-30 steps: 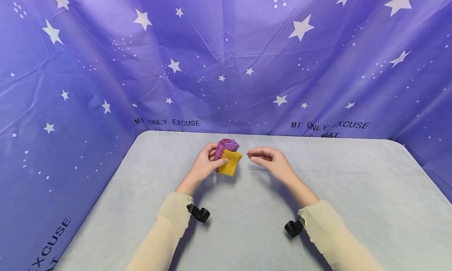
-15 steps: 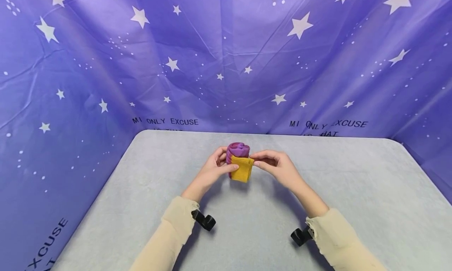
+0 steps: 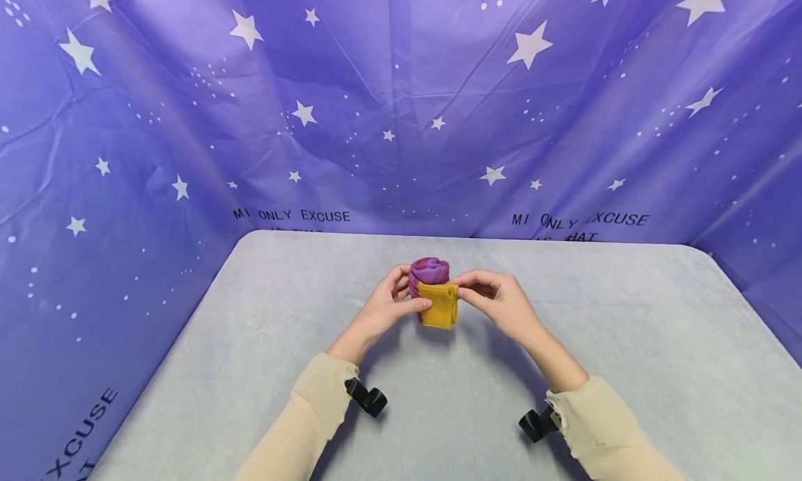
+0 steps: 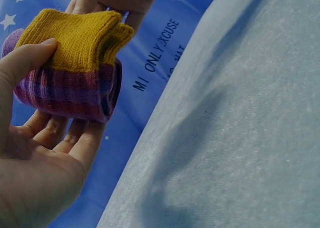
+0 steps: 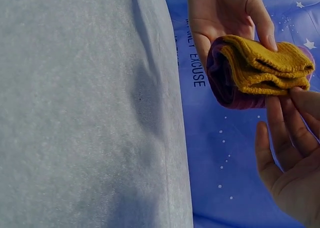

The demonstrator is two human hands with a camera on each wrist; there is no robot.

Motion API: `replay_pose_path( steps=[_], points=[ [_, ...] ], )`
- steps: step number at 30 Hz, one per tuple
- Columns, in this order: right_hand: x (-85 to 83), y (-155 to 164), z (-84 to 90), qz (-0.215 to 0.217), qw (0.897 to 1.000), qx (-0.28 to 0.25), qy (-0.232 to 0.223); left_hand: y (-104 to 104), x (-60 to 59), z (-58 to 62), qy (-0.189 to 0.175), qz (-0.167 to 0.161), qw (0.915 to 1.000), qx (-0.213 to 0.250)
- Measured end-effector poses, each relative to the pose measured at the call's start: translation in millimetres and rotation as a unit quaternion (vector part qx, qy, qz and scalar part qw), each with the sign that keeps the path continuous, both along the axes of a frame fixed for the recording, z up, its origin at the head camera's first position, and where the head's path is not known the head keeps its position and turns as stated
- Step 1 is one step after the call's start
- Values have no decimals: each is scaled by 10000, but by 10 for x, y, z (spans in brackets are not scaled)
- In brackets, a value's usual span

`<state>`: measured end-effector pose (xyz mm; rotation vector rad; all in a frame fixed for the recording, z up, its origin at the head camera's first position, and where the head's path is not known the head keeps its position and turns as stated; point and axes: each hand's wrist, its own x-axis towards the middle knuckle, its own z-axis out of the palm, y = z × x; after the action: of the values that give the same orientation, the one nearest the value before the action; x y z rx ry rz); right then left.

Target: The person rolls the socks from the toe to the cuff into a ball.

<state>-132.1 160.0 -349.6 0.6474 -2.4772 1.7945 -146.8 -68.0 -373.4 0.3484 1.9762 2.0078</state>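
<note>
The rolled purple sock bundle (image 3: 429, 269) with its mustard cuff (image 3: 438, 305) is held above the grey surface (image 3: 626, 342). The left hand (image 3: 385, 310) grasps the roll, thumb on the cuff; the right hand (image 3: 495, 301) pinches the cuff's edge. Judging by this, the cuff is being folded over the roll; the next move calls for stretching it wider.

Staged recording booth, purple star-print backdrop (image 3: 401, 105) w/ printed text on all sides, grey felt-covered table (image 3: 626, 342)

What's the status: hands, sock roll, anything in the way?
Left hand grips the rolled socks, thumb on the yellow cuff. Right hand pinches the cuff's edge. Roll held above the grey table. Nothing in the way.
</note>
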Motion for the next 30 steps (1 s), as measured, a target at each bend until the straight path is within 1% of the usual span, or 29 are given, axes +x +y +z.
replay_pose_path(
  steps=[6, 13, 17, 20, 24, 30],
  points=[
    [45, -19, 23, -216, 9996, 172, 111, 35, 32, 7, -44, -75, 10000, 43],
    [83, -41, 40, -423, 9987, 214, 165, 74, 63, 9, 89, -114, 9999, 24],
    [98, -41, 32, -518, 9978, 226, 349, 67, 78, -1, 259, -28, 9996, -83],
    [98, -29, 31, -683, 9961, 162, 536, 46, 90, -4, 419, 59, 9990, -123],
    [88, -5, 57, -830, 9940, 28, 712, 17, 109, -1, 519, 142, 9985, -76],
    [57, 34, 116, -949, 9929, -83, 707, -4, 117, 5, 635, 146, 9978, 83]
  ],
)
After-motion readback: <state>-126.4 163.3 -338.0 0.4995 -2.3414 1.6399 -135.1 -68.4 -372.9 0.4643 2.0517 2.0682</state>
